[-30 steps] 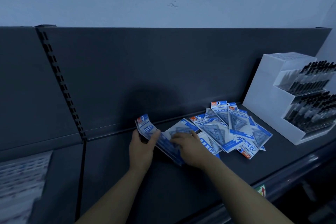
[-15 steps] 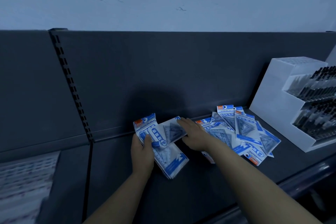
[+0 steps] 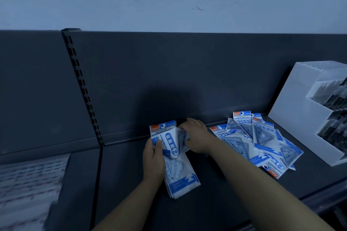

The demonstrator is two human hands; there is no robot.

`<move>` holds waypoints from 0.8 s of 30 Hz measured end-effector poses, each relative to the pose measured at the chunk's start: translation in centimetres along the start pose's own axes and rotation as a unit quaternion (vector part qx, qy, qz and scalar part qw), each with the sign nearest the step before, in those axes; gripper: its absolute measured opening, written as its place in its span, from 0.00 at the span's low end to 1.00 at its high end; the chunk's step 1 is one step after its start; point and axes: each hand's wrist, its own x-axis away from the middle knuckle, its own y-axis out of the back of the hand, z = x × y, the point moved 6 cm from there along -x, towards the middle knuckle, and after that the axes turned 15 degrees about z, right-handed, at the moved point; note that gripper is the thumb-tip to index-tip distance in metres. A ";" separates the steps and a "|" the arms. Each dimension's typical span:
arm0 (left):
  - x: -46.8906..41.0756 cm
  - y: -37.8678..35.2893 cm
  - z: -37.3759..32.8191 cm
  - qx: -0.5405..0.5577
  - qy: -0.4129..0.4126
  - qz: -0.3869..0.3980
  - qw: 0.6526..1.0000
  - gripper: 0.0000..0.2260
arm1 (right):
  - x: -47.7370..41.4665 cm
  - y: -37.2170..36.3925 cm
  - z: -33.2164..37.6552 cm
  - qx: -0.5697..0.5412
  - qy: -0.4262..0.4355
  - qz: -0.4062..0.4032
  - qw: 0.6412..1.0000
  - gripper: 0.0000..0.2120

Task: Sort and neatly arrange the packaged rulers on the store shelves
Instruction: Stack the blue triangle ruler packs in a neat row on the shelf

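A stack of blue-and-white ruler packets (image 3: 180,178) lies lengthwise on the dark shelf (image 3: 131,184), its top end raised. My left hand (image 3: 153,161) grips the stack's left edge, thumb across the top packet. My right hand (image 3: 197,135) holds one packet (image 3: 181,133) by its upper right corner and lays it on the stack. To the right, a loose pile of several more ruler packets (image 3: 261,142) is fanned out untidily on the shelf, overlapping at different angles.
A white stepped display box (image 3: 293,118) of dark pens stands at the far right. The shelf's back panel (image 3: 169,80) rises just behind the packets, with a slotted upright (image 3: 82,88) to the left. Blurred pale goods (image 3: 28,189) fill the lower left.
My right hand has drawn a packet leftward from the loose pile onto the stack. My left hand has turned the stack more lengthwise. The camera has shifted a little left.
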 end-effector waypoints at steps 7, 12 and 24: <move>0.2 0.4 -0.6 -0.023 -0.011 -0.050 0.998 0.09 | 0.9 4.2 -2.1 -0.055 0.010 -0.163 0.985 0.09; 0.5 0.3 -0.9 -0.036 -0.007 -0.057 0.998 0.08 | 2.9 5.1 -2.8 -0.258 -0.011 -0.195 0.946 0.07; 0.3 0.2 -0.5 -0.073 0.021 -0.015 0.997 0.15 | 5.6 -0.6 -2.4 -0.155 -0.055 -0.152 0.975 0.18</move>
